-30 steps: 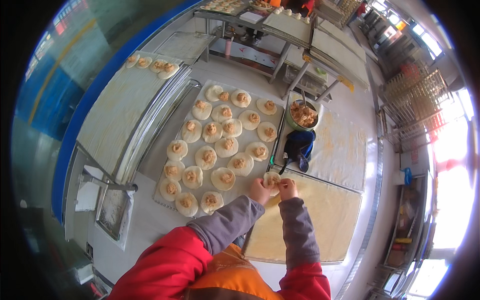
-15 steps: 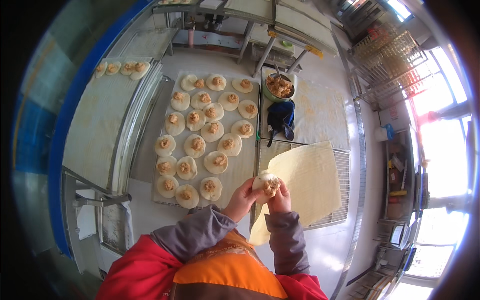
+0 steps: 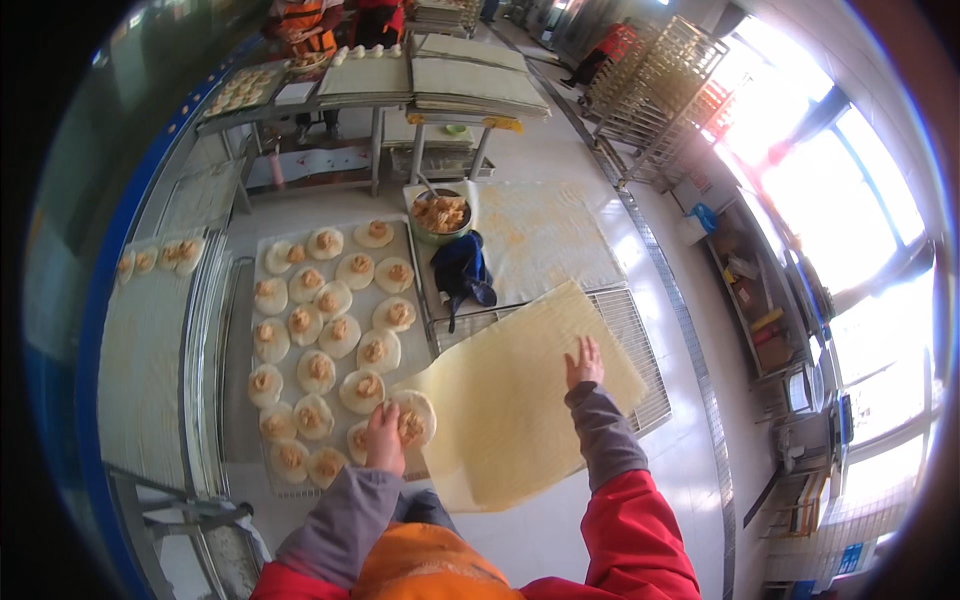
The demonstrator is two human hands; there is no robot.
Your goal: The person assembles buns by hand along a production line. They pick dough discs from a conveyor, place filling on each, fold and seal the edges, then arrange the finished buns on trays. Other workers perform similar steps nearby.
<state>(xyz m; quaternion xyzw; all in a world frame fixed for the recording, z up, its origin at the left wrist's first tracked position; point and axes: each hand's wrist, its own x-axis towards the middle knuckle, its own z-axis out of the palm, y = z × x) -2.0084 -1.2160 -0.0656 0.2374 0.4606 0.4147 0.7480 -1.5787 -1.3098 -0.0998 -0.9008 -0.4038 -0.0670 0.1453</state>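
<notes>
My left hand [image 3: 384,438] grips a round dough piece [image 3: 424,412] by its left edge. A lump of chunky brown filling sits on that dough, above the near right corner of the tray. Rows of similar filled dough rounds [image 3: 316,371] lie flat on the lined tray [image 3: 350,262] to the left. My right hand [image 3: 584,362] holds nothing; its fingers are spread over the far right part of a yellowish sheet [image 3: 510,400]. Whether it touches the sheet I cannot tell. The sheet lies on a wire rack [image 3: 650,385].
Beyond the sheet are a bowl of filling [image 3: 441,214] with a spoon in it and a dark blue cloth [image 3: 460,268]. Stacked trays [image 3: 150,370] stand at the left. Across the room, people work behind tables [image 3: 470,85]; a tall rack [image 3: 660,95] stands far right.
My left hand has moved left with the filled dough round. My right hand has let go of it, moved right and spread its fingers. The view has tilted up, showing people farther off.
</notes>
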